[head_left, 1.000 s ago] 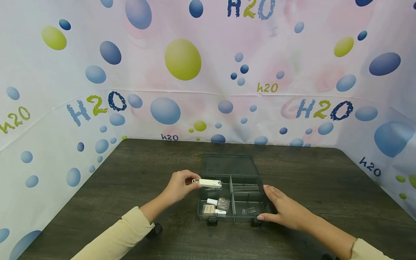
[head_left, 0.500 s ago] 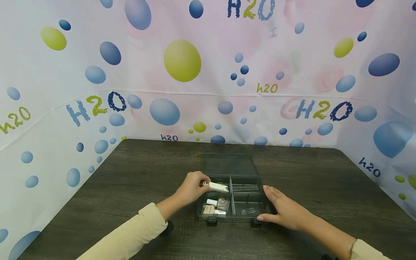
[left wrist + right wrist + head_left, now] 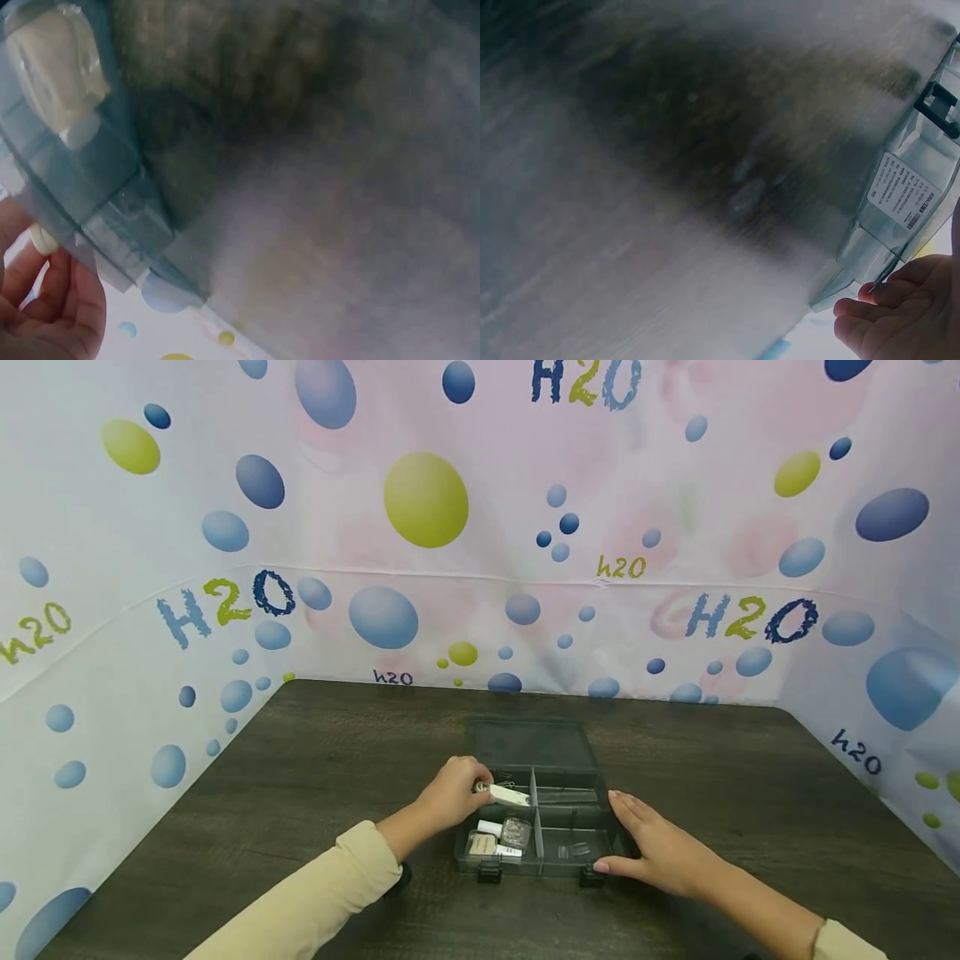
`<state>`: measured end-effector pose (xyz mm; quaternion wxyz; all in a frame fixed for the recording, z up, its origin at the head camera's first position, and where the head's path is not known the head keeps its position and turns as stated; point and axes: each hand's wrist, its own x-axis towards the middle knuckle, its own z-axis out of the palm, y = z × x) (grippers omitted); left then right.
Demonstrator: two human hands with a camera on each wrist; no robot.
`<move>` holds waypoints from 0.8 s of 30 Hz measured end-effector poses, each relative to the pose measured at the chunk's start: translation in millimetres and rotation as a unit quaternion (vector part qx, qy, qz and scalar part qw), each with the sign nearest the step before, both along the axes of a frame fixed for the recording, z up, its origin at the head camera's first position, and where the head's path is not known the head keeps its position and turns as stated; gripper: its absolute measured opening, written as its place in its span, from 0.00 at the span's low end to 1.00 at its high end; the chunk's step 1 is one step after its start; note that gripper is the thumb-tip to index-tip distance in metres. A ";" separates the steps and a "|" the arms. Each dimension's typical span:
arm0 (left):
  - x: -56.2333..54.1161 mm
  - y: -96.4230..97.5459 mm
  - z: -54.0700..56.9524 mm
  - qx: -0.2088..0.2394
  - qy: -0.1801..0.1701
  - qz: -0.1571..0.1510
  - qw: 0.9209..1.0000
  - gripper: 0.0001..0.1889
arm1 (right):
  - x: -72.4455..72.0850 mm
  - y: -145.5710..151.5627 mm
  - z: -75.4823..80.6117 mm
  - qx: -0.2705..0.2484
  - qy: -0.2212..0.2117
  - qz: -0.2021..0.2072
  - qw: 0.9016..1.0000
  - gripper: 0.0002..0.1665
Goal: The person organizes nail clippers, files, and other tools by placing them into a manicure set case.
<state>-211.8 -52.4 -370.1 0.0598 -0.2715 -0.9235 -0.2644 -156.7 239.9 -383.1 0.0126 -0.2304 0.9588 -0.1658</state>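
A translucent dark grey compartment box (image 3: 512,866) lies with its lid (image 3: 528,743) folded back. My left hand (image 3: 452,793) pinches a slim white nail clipper (image 3: 510,795) by its ring end, over the rear left compartment. Only its pale end (image 3: 45,238) shows between the fingers in the left wrist view. In the front left compartment lie small bottles, a beige nail polish (image 3: 482,844) and a glittery nail polish (image 3: 516,832) with a white cap. My right hand (image 3: 660,852) rests along the box's right side, fingers extended, thumb by the front corner.
Small clear pieces (image 3: 576,850) lie in the front right compartment. Two black latches, a left latch (image 3: 490,871) and a right latch (image 3: 591,877), sit on the box's front edge. A printed label (image 3: 904,191) is on the box's underside. Behind the dark wooden table (image 3: 337,735) hangs a patterned curtain (image 3: 637,635).
My left hand has moved right and slightly down with the nail clipper, which now tilts down into the rear left compartment. My right hand has stayed at the box's side.
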 end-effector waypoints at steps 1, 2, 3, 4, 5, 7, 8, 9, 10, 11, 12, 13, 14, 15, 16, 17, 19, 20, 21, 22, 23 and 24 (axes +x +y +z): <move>-1.3 0.1 1.3 -0.009 0.002 -0.006 1.000 0.07 | -0.1 0.2 -0.1 0.000 0.000 0.000 1.000 0.60; -2.6 0.1 2.9 -0.018 0.001 -0.012 1.000 0.06 | -0.3 0.5 -0.1 0.000 0.001 0.000 1.000 0.60; -4.1 0.1 4.5 -0.025 -0.002 -0.020 0.999 0.05 | -0.4 0.7 0.0 0.000 0.001 0.001 1.000 0.60; -5.8 0.3 6.4 -0.034 -0.009 -0.026 0.999 0.04 | -0.3 0.8 0.1 0.000 0.001 0.001 1.000 0.60; -7.6 0.5 8.4 -0.045 -0.015 -0.032 0.998 0.08 | -0.3 0.9 0.3 0.000 0.002 0.001 1.000 0.60; -11.8 1.2 11.7 -0.062 -0.029 -0.042 0.997 0.17 | -0.1 0.9 0.4 0.000 0.003 0.003 1.000 0.60; -13.7 1.7 13.3 -0.070 -0.038 -0.044 0.996 0.21 | 0.1 0.9 0.5 0.000 0.004 0.004 1.000 0.60; -15.7 2.3 14.7 -0.080 -0.048 -0.046 0.995 0.24 | 0.3 0.7 0.6 0.000 0.005 0.004 1.000 0.59; -17.8 3.2 16.0 -0.093 -0.055 -0.046 0.993 0.27 | 0.4 0.8 0.7 0.001 0.005 0.004 1.000 0.59; -19.4 4.2 16.9 -0.104 -0.059 -0.044 0.992 0.27 | 0.5 0.8 0.9 0.001 0.006 0.005 1.000 0.59; -21.0 5.3 17.7 -0.114 -0.063 -0.040 0.991 0.26 | 0.5 0.9 0.9 0.002 0.008 0.006 1.000 0.59; -22.4 6.5 18.3 -0.126 -0.066 -0.036 0.989 0.26 | 0.5 1.0 1.0 0.002 0.008 0.006 1.000 0.59; -23.6 7.8 18.7 -0.138 -0.067 -0.032 0.988 0.24 | 0.6 1.1 1.1 0.003 0.009 0.006 1.000 0.59; -24.8 9.1 19.0 -0.151 -0.068 -0.026 0.986 0.23 | 0.6 1.2 1.1 0.003 0.009 0.006 1.000 0.59; -25.6 10.4 19.0 -0.162 -0.066 -0.020 0.984 0.21 | 0.5 1.3 1.2 0.003 0.009 0.006 1.000 0.59; -26.2 11.7 19.2 -0.175 -0.064 -0.016 0.982 0.21 | 0.5 1.5 1.2 0.003 0.009 0.006 1.000 0.59; -27.1 13.9 18.9 -0.198 -0.053 -0.009 0.979 0.20 | 0.3 1.8 1.2 0.003 0.008 0.005 1.000 0.60; -26.9 14.9 18.6 -0.208 -0.048 -0.005 0.977 0.19 | 0.2 1.9 1.2 0.003 0.009 0.004 1.000 0.60; -26.6 15.6 18.3 -0.217 -0.044 -0.003 0.975 0.19 | 0.2 2.1 1.1 0.003 0.009 0.004 1.000 0.60; -26.1 15.9 17.6 -0.226 -0.037 -0.001 0.973 0.20 | 0.1 2.2 1.0 0.004 0.009 0.004 1.000 0.60; -25.5 16.2 17.2 -0.233 -0.033 -0.002 0.972 0.20 | 0.1 2.2 0.9 0.004 0.009 0.004 1.000 0.60; -24.7 16.2 16.3 -0.237 -0.028 -0.001 0.971 0.20 | 0.2 2.3 0.7 0.004 0.009 0.005 1.000 0.60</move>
